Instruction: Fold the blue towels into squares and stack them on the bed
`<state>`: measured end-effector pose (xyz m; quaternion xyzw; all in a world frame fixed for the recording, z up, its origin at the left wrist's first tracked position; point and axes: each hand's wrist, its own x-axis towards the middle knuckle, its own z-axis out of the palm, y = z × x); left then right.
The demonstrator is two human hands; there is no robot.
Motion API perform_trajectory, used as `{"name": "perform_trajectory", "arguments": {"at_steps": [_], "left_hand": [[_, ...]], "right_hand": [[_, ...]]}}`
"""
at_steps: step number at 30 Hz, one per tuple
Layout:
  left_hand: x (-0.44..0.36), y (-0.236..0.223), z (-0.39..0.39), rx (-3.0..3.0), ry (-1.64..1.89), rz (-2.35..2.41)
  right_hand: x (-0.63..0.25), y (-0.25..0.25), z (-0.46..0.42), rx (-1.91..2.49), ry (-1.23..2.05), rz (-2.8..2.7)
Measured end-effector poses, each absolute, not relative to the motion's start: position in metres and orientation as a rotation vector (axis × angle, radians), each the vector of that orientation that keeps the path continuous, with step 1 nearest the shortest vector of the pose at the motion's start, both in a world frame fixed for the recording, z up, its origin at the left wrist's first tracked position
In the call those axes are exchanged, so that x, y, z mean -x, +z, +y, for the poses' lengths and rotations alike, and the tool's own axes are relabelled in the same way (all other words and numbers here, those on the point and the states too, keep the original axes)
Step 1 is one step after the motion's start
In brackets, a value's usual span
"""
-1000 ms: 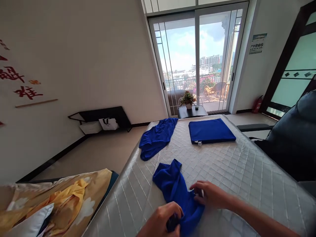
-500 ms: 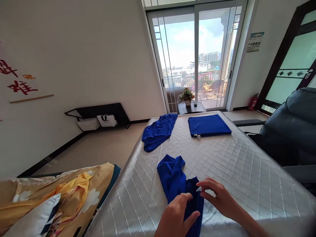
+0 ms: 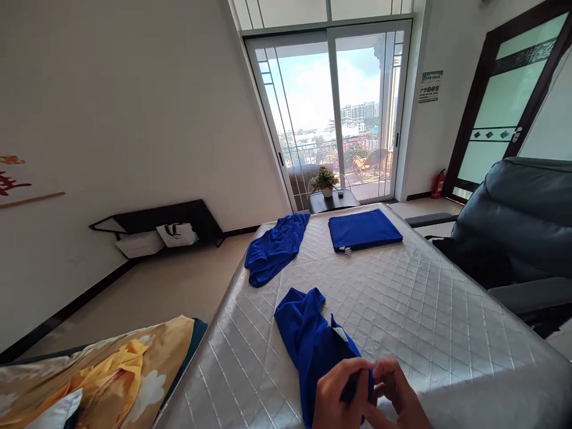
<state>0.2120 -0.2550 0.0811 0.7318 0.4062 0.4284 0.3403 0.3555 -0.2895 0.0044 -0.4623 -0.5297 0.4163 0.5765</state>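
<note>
A crumpled blue cloth (image 3: 306, 333) lies lengthwise on the quilted silver-grey mattress (image 3: 402, 310) in front of me. A small white label (image 3: 340, 333) sticks up from its right edge. My left hand (image 3: 342, 393) is closed on the near part of this cloth, thumb and fingers pinched together. Close beside it, almost touching, my right hand (image 3: 395, 393) pinches the cloth's right edge with bent fingers. What lies between the fingertips is partly hidden. Farther back, a second blue cloth (image 3: 277, 247) is spread loosely at the left, and a neatly folded blue stack (image 3: 364, 229) lies at the right.
To the left is a bed with a yellow-brown floral cover (image 3: 165, 351) and an orange-yellow cloth (image 3: 120, 369). A dark leather chair (image 3: 527, 220) stands at the right. Beyond the mattress, a small black table (image 3: 333, 202) holds a potted plant (image 3: 325, 179) before the sliding glass door.
My hands have come together at the cloth's near right edge, and my left hand has gone from spread to pinched. The white label, earlier by my right fingers, now stands free. The view has turned right.
</note>
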Motion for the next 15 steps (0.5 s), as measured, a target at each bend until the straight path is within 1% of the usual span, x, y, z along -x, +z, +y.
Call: {"name": "perform_trajectory", "arguments": {"at_steps": [2, 5, 8, 10, 11, 15], "left_hand": [[-0.211, 0.074, -0.261, -2.032, 1.109, 0.997], [-0.204, 0.073, -0.263, -2.329, 1.095, 0.908], [-0.192, 0.085, -0.258, -2.611, 1.099, 1.101], [-0.183, 0.095, -0.253, -2.687, 1.047, 1.254], [-0.179, 0.099, -0.25, -2.713, 1.013, 1.249], [-0.162, 0.112, -0.243, -2.725, 1.008, 0.934]], "right_hand": [[-0.355, -0.003, -0.293, 1.067, 0.995, -1.162], [-0.36, 0.005, -0.296, 1.046, 1.008, -1.132], [-0.367, 0.026, -0.298, 1.044, 1.001, -1.173], [-0.37, 0.038, -0.3, 1.041, 1.015, -1.265], [-0.372, 0.042, -0.3, 1.03, 1.021, -1.336], [-0.381, 0.052, -0.301, 1.007, 0.912, -1.555]]}}
